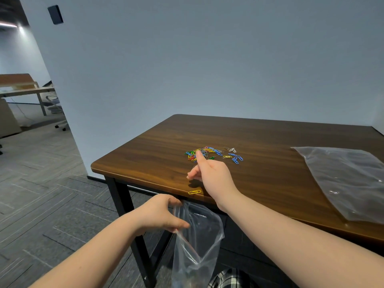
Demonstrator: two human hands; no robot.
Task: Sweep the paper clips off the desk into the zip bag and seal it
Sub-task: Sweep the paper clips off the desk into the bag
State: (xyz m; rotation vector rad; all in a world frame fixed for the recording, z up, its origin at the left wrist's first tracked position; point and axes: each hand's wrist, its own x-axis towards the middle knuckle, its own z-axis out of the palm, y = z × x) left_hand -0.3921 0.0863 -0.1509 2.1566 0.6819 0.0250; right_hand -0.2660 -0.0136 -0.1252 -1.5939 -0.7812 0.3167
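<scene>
So, most of the job is ahead of me. My left hand (160, 213), low and centre-left in the frame, pinches the rim of the zip bag (197, 240) and holds its mouth open just under the near edge of the desk (145, 163). The bag hangs below the tabletop; something dark sits at its bottom, though I can't tell whether any clips have landed there. My right hand (209, 173) rests on the wood at mid-frame, loosely curled with the thumb stretched toward the heap of paper clips (209, 153), gripping nothing that I can see. The coloured heap lies just beyond the thumb tip, with a few strays to its right. One yellow clip (194, 192) sits alone at the desk's edge, just above the bag's mouth. A second clear bag (345, 179) lies flat at the right of the frame. I judge nearly all the sweeping remains, and then the sealing.
</scene>
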